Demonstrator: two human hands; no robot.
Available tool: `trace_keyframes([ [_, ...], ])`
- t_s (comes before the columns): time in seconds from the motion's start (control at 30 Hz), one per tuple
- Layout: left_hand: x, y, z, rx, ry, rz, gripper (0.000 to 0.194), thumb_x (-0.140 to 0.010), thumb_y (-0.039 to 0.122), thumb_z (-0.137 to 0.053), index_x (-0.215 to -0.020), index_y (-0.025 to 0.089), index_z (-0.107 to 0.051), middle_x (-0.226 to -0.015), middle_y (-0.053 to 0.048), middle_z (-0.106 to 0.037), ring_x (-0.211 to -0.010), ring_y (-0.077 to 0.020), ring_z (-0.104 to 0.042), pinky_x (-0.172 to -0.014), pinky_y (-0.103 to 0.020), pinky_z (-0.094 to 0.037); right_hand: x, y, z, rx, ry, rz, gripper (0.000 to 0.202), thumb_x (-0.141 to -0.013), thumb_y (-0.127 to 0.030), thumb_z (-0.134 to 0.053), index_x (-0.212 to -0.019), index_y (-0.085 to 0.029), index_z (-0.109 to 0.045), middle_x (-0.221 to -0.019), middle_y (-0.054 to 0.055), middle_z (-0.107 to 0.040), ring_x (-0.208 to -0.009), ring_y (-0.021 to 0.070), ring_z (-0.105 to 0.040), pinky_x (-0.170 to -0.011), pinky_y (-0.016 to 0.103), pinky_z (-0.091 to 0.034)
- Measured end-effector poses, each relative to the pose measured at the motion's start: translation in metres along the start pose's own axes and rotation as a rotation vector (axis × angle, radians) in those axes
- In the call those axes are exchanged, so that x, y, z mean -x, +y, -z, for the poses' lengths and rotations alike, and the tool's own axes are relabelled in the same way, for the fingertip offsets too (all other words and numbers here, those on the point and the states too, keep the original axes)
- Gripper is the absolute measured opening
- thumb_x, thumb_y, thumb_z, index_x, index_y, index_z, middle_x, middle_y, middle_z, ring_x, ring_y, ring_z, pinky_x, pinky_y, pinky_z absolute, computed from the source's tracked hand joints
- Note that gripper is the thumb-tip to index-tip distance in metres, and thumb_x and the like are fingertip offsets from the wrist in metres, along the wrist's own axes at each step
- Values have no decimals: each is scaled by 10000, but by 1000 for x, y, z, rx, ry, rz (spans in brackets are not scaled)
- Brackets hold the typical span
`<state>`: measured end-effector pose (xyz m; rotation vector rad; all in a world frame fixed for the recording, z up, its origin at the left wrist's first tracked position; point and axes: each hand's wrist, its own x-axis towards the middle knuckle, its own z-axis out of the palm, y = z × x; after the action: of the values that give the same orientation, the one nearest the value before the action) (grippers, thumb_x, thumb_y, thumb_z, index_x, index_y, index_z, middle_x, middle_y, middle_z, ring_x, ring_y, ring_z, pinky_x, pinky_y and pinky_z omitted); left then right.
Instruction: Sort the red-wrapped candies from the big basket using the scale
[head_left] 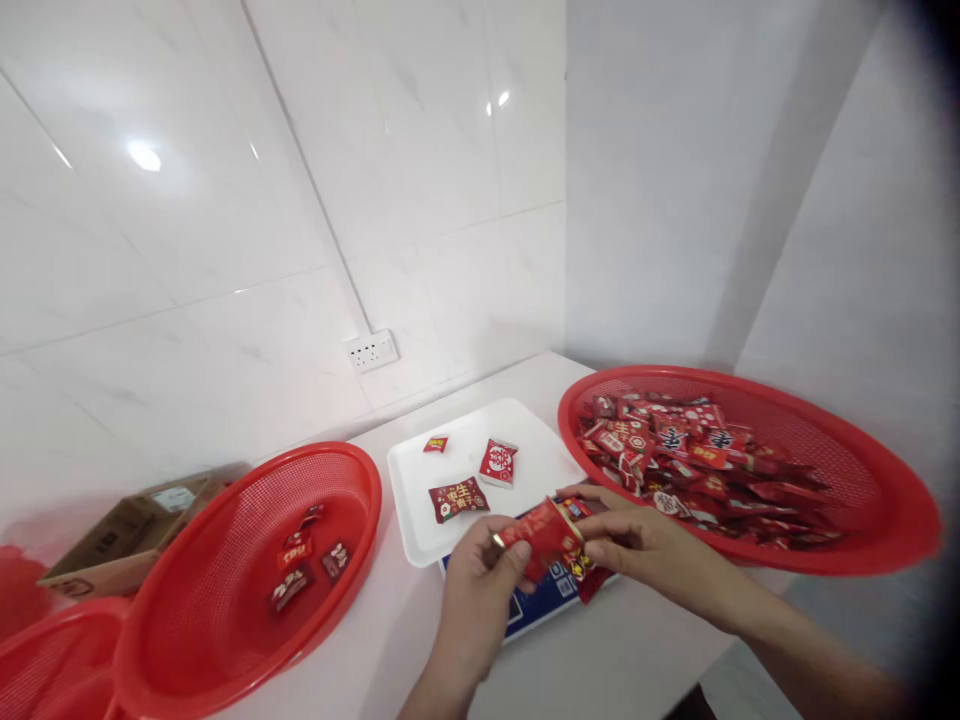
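Observation:
My left hand (484,575) is closed round a small red pouch (541,540) with faint printing, its thumb lying across the front. My right hand (626,530) is pinched at the pouch's right end, on red and yellow wrapped candies (579,562); whether these are inside or just at the mouth is partly hidden by the fingers. Beyond my hands stands a white tray (412,535) bearing a dark red snack packet (457,498), a red and white square packet (498,462) and a tiny red and yellow candy (435,444). Beneath my hands lies a blue printed sheet or box (525,622).
On the right, a large red basket (885,500) holds a heap of red packets (697,460). Another red basket (187,600) at left contains several small candies (291,588). Behind it sits a cardboard box (105,550). A wall socket (371,350) is above the white table (375,620).

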<state>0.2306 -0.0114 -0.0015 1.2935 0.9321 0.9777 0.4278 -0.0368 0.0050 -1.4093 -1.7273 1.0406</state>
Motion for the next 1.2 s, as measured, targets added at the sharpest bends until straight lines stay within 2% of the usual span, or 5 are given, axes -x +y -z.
trace_keyframes([
  [0.17, -31, 26, 39, -341, 271, -185, 235, -785, 344, -529, -924, 159, -572, -757, -22, -630, -622, -119, -551, -593, -244, -463, 3, 14, -5, -132, 133, -84, 465, -745, -608, -511, -959, -246, -710, -1410, 67, -371, -1295, 299, -315, -1000, 426, -360],
  [0.37, -70, 27, 64, -567, 356, -222, 287, -751, 332, -560, -995, 187, -603, -807, -54, -644, -772, -208, -579, -720, -357, -454, 11, 19, -8, -100, 128, -109, 481, -731, -628, -512, -954, -252, -714, -1399, 67, -398, -1294, 317, -316, -1007, 435, -359],
  [0.57, -37, 10, 49, -666, 326, -293, 290, -794, 336, -529, -1032, 194, -613, -1066, -104, -621, -1029, -250, -507, -892, -403, -379, 20, 26, -3, -159, 150, -120, 426, -709, -613, -551, -910, -279, -724, -1383, 58, -422, -1277, 319, -349, -997, 441, -381],
  [0.83, 36, -49, -8, 163, -77, 50, 763, -670, 485, -678, -1315, 212, -376, -1121, -134, -604, -914, -222, -591, -754, -338, -471, 24, 21, -38, -279, -39, -49, 354, -752, -529, -571, -979, -290, -700, -1364, 63, -447, -1221, 285, -437, -973, 414, -415],
  [1.2, 58, -72, 3, 514, -195, 363, 612, -610, 430, -753, -1151, 234, -546, -1014, -100, -655, -895, -264, -641, -757, -379, -485, 41, 11, -64, -187, -260, -57, 463, -824, -392, -527, -1282, -349, -475, -1455, 3, -310, -1338, 228, -245, -1085, 408, -232],
])
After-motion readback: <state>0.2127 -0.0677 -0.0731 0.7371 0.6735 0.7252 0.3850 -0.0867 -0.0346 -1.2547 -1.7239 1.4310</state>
